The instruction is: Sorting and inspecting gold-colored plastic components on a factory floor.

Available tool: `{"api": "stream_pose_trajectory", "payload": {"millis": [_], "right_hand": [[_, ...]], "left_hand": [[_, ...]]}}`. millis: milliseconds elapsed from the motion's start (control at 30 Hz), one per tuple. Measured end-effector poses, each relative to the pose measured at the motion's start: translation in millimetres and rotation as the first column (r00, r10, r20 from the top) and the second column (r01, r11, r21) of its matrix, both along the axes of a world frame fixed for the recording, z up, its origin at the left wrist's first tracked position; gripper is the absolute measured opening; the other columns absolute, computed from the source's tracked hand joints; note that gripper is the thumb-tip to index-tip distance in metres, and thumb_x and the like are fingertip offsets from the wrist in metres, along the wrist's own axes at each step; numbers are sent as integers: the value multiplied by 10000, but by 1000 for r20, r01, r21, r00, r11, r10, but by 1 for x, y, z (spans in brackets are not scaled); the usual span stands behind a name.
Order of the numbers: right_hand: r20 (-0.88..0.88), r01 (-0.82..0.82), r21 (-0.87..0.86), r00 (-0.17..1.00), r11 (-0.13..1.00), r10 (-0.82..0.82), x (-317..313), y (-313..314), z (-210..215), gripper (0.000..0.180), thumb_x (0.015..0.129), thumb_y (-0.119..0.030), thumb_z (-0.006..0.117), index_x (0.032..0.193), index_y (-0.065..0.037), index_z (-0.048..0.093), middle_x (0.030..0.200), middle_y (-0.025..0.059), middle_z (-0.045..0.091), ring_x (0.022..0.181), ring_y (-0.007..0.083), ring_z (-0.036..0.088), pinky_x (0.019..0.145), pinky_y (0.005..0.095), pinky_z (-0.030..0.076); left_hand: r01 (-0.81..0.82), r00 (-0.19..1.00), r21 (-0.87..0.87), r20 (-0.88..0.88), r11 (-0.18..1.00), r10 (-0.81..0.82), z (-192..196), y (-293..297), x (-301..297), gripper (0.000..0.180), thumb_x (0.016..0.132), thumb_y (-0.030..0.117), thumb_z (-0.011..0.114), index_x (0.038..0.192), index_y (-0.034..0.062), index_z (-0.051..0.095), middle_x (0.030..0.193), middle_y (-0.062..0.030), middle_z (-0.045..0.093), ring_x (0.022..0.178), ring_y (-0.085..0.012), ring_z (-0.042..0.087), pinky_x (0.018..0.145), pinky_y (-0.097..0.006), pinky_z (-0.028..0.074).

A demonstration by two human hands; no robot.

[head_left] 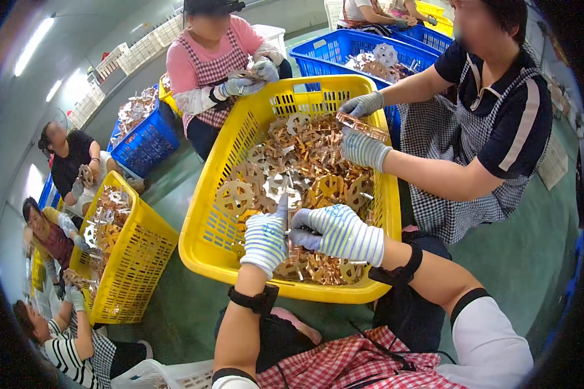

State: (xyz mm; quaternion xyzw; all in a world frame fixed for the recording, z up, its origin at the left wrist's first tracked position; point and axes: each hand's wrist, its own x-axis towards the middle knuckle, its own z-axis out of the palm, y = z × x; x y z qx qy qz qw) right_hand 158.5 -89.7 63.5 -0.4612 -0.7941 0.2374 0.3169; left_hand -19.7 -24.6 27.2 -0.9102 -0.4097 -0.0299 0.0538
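Note:
My gloved left hand (266, 241) and gloved right hand (341, 235) meet above the near part of a yellow basket (198, 249). Both are closed around a thin metal part (289, 220), seen nearly edge-on between the fingers. My right thumb and fingers pinch it from one side, while a left finger points up along it. Most of its shape is hidden by the gloves. Beneath them lies a heap of copper-coloured and silvery metal parts (305, 152), several of them flat, wheel-like discs with cut-outs.
A co-worker's gloved hands (363, 146) hold a copper-coloured part over the basket's right side. Another person's gloved hands (250, 81) work at its far left. Blue baskets (146, 142) and a second yellow basket (136, 272) stand around. A white crate (175, 376) is near my left arm.

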Motion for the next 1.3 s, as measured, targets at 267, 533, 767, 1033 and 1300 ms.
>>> {"api": "stream_pose_trajectory", "payload": {"millis": [267, 533, 767, 1033, 1300], "right_hand": [[-481, -183, -337, 877, 924, -2, 1, -5, -15, 221, 863, -262, 577, 914, -51, 615, 682, 146, 593, 589, 259, 601, 550, 321, 462], [184, 96, 216, 973, 972, -137, -7, 1, -4, 158, 734, -218, 601, 762, -63, 593, 663, 150, 585, 634, 314, 599, 546, 375, 475], [-124, 21, -482, 988, 876, -91, 20, 4, -9, 173, 793, -209, 572, 873, -73, 643, 665, 24, 609, 593, 171, 578, 589, 295, 477], [247, -40, 176, 969, 983, -5, 20, 12, -15, 839, 684, -351, 693, 1386, -119, 296, 1389, 215, 303, 1253, 423, 324, 1020, 518, 280], [-234, -107, -81, 968, 991, 86, 11, 19, -37, 814, 750, -438, 682, 1351, -17, 330, 1367, 246, 326, 1275, 348, 342, 1049, 370, 300]], "left_hand": [[52, 998, 4, 17, 999, -52, 18, -10, 9, 1046, 576, 257, 778, 1392, -19, 186, 796, -111, 635, 742, -277, 618, 679, -397, 433], [23, 998, -45, 55, 999, -20, 0, 8, -2, 923, 618, 306, 739, 1367, 3, 294, 768, -139, 641, 728, -311, 623, 657, -412, 449], [-292, 903, -137, 286, 947, 320, -13, 23, -32, 521, 732, 303, 698, 1133, 19, 526, 628, -140, 600, 601, -321, 599, 553, -396, 478], [536, 708, -264, 658, 802, -257, -44, 33, -48, 554, 706, 65, 689, 1222, 64, 485, 1185, -92, 534, 1058, -214, 539, 932, -339, 436], [577, 564, -323, 822, 750, -80, -42, 8, -24, 619, 828, 398, 598, 1313, 115, 336, 1236, -131, 478, 939, -285, 562, 869, -480, 469]]}}
